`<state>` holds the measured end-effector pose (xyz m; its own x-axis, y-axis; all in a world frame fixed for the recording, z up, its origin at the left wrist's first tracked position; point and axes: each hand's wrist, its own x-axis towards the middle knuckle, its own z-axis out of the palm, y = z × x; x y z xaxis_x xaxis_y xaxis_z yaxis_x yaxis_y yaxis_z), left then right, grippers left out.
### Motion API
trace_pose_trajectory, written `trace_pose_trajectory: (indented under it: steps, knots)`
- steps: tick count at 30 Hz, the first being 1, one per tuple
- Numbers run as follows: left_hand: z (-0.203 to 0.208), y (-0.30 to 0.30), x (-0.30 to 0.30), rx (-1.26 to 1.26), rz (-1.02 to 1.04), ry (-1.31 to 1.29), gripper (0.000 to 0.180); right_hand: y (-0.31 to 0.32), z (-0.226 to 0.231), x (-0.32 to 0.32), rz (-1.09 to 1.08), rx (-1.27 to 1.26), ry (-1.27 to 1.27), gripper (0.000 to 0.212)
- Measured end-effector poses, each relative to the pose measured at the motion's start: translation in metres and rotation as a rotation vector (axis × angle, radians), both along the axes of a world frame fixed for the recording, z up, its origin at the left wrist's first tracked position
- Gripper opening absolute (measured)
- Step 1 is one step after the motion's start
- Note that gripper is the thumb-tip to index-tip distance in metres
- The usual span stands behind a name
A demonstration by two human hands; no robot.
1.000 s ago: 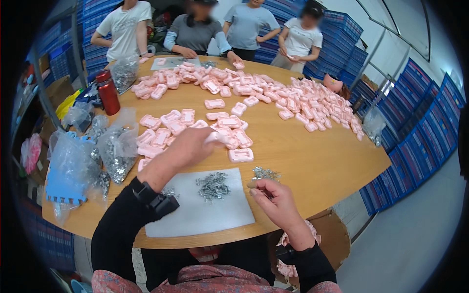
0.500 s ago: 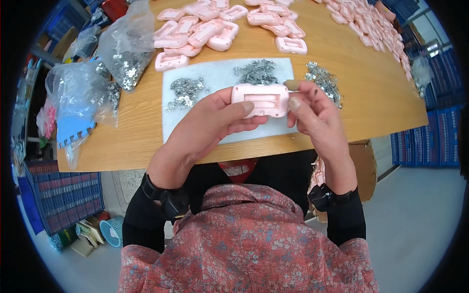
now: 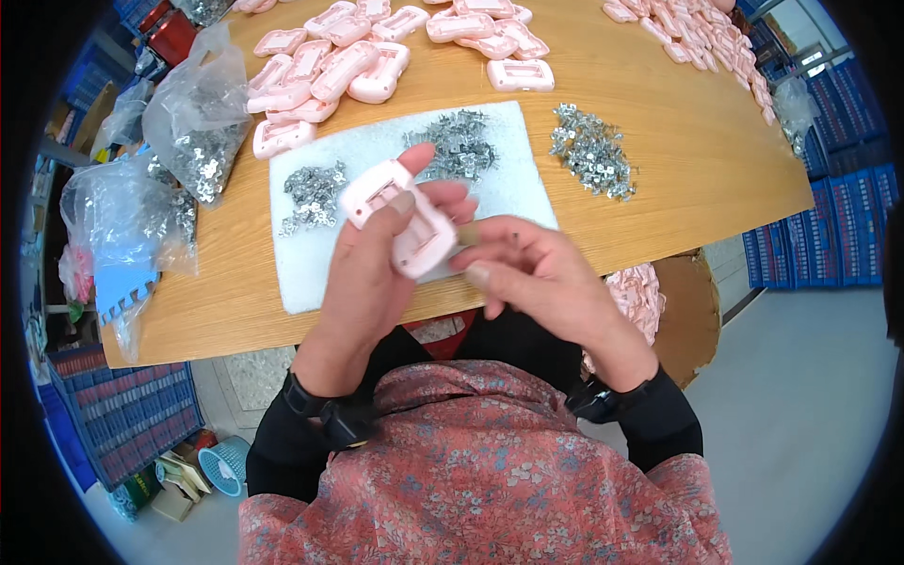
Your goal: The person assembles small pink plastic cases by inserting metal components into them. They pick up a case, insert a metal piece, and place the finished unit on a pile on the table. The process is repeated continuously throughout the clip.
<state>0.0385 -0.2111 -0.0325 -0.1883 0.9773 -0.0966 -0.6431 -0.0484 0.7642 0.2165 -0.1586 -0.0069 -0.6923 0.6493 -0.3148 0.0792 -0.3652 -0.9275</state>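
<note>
A pale pink plastic housing (image 3: 435, 247) with a battery compartment is gripped in my left hand (image 3: 363, 273), tilted, thumb across its face and fingers behind. Close to the housing's lower right end is my right hand (image 3: 556, 287), its thumb and fingers drawn together; the tips are blurred, and anything between them cannot be made out. A tan cover sits on one right fingertip. Beneath the hands lies a white foam sheet (image 3: 513, 188). On it are two piles of small metal contact pieces, one at the left (image 3: 313, 196) and one at the far middle (image 3: 457, 143).
Another metal pile (image 3: 593, 153) lies on the wooden table (image 3: 678, 179) right of the sheet. Pink housings (image 3: 344, 71) are heaped at the back, with more (image 3: 697, 38) at far right. Plastic bags of metal parts (image 3: 202, 122) stand left. Below the table edge is a carton (image 3: 692, 311).
The housing has turned from level to steeply tilted and come left and lower in the picture. My right hand has moved down to its lower end. The whole view has shifted and rotated slightly.
</note>
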Motion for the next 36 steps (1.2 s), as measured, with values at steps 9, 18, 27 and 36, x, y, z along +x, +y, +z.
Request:
trace_pose_trajectory:
  steps: [9,18,27,36]
  knots:
    - [-0.01,0.006,-0.017,-0.187,-0.08,0.017,0.06,0.085,-0.017,0.033,-0.285,0.849,-0.529,0.018]
    - [-0.01,0.007,-0.022,-0.275,-0.104,-0.079,0.057,0.098,-0.028,-0.006,0.024,1.204,-0.488,0.013]
    - [-0.015,0.005,-0.024,-0.244,-0.134,-0.09,0.054,0.097,-0.023,0.003,0.072,1.139,-0.555,0.011]
    - [-0.015,0.007,-0.022,-0.25,-0.132,-0.055,0.052,0.096,-0.017,0.014,-0.078,0.923,-0.514,0.012]
